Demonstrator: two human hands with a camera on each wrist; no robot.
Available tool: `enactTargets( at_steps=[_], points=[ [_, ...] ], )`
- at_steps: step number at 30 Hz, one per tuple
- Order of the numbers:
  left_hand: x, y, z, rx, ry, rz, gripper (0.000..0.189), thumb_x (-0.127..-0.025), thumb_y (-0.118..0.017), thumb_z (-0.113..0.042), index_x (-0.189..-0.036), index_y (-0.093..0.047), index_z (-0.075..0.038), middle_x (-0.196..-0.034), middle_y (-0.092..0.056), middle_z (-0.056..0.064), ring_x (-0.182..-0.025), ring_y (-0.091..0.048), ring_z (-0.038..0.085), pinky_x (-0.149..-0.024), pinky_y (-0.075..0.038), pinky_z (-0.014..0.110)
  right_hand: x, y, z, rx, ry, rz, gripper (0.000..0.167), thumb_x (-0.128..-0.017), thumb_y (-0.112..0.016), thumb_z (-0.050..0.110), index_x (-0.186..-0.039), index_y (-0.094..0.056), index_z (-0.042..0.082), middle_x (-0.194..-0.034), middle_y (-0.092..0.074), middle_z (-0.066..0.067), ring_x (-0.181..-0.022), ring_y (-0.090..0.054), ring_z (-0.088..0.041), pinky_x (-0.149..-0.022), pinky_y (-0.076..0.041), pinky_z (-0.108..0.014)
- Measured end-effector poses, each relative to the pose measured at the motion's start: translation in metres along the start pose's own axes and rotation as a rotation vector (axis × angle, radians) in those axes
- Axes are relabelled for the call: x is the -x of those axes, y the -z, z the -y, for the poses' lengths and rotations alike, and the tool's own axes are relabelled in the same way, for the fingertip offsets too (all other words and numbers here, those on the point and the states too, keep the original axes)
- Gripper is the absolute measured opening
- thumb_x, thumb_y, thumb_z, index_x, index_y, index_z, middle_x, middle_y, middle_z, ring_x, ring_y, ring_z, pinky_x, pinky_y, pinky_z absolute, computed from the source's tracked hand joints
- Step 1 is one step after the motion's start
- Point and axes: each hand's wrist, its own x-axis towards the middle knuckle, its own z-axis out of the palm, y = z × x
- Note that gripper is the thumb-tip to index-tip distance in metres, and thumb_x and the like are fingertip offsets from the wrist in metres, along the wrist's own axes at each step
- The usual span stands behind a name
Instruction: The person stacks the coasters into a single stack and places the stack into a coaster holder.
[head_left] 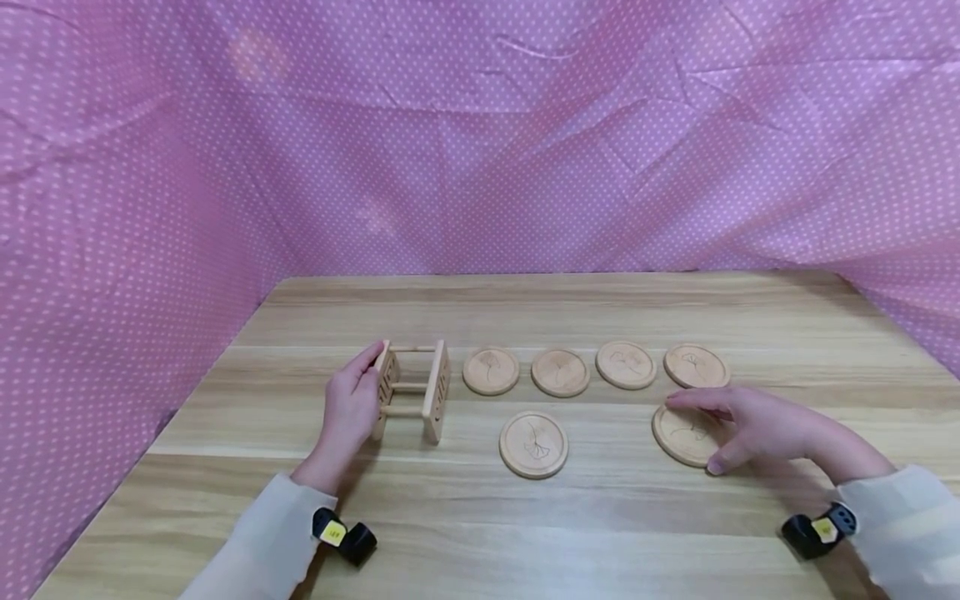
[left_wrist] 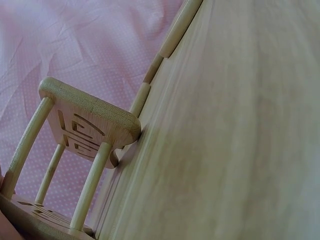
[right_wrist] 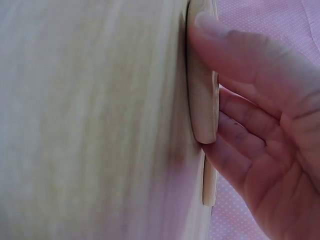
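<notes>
My left hand [head_left: 352, 400] holds the left side panel of a wooden coaster rack [head_left: 437, 392], which has two cut-out panels joined by round rods. In the left wrist view the rack [left_wrist: 92, 117] shows its fretwork and rods, with only a sliver of the hand at the lower left. On the right, my right hand [head_left: 765, 429] spans a round wooden coaster [head_left: 678, 433] engraved with a leaf, thumb at its near edge and fingers at the far edge. The right wrist view has the thumb of the right hand [right_wrist: 270, 120] against the rim of this coaster [right_wrist: 202, 110].
Behind lies a row of similar coasters [head_left: 491, 371], [head_left: 560, 372], [head_left: 626, 365], [head_left: 696, 367] between the rack and the right hand. Another coaster [head_left: 534, 445] lies nearer, in the middle of the wooden table [head_left: 480, 533]. Pink dotted cloth [head_left: 510, 167] hangs around the back and sides.
</notes>
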Motion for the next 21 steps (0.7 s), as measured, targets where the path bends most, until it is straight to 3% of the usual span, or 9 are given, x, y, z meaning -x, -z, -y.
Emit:
enactTargets(
  at_steps=[4, 9, 14, 18, 21],
  points=[
    [0.0004, -0.0001, 0.0011, -0.004, -0.002, 0.002, 0.04, -0.094, -0.037, -0.006, -0.131, -0.051, -0.003, -0.135, -0.048, 0.017, -0.116, -0.049, 0.027, -0.095, -0.043, 0.04, 0.0008, 0.0001, 0.0017, 0.04, -0.004, 0.0, 0.084, -0.063, -0.073, 0.055, -0.133, -0.051, 0.013, -0.136, -0.05, -0.01, -0.121, -0.044, -0.029, -0.096, -0.041, -0.038],
    [0.0003, -0.0006, 0.0024, -0.007, 0.002, -0.003, 0.04, -0.094, -0.038, -0.007, -0.131, -0.051, -0.004, -0.135, -0.049, 0.016, -0.114, -0.05, 0.027, -0.094, -0.042, 0.04, 0.001, -0.0015, 0.0006, 0.055, 0.011, -0.024, 0.084, -0.062, -0.074, 0.054, -0.132, -0.052, 0.012, -0.135, -0.051, -0.011, -0.12, -0.046, -0.028, -0.094, -0.041, -0.047],
    [-0.0003, -0.0008, 0.0028, 0.005, 0.001, -0.011, 0.04, -0.094, -0.038, -0.006, -0.131, -0.052, -0.004, -0.135, -0.049, 0.016, -0.115, -0.049, 0.026, -0.096, -0.041, 0.04, 0.001, -0.0026, -0.0016, 0.056, 0.016, -0.038, 0.083, -0.062, -0.076, 0.05, -0.131, -0.052, 0.012, -0.134, -0.051, -0.012, -0.12, -0.046, -0.021, -0.094, -0.04, -0.049],
    [-0.0007, -0.0006, 0.0028, 0.011, 0.0, -0.01, 0.04, -0.094, -0.037, -0.006, -0.13, -0.052, -0.003, -0.135, -0.049, 0.016, -0.115, -0.049, 0.026, -0.097, -0.04, 0.04, 0.0004, -0.0024, -0.0037, 0.057, 0.032, -0.051, 0.082, -0.061, -0.078, 0.046, -0.131, -0.053, 0.01, -0.133, -0.052, -0.013, -0.117, -0.047, -0.031, -0.092, -0.04, -0.052],
    [-0.0008, -0.0003, 0.0025, 0.012, 0.004, -0.007, 0.04, -0.094, -0.037, -0.006, -0.131, -0.052, -0.002, -0.135, -0.049, 0.016, -0.114, -0.049, 0.027, -0.096, -0.04, 0.04, -0.0001, -0.0027, -0.0023, 0.064, 0.039, -0.072, 0.081, -0.06, -0.08, 0.043, -0.129, -0.054, 0.011, -0.131, -0.054, -0.012, -0.116, -0.049, -0.031, -0.091, -0.042, -0.051]
  ],
)
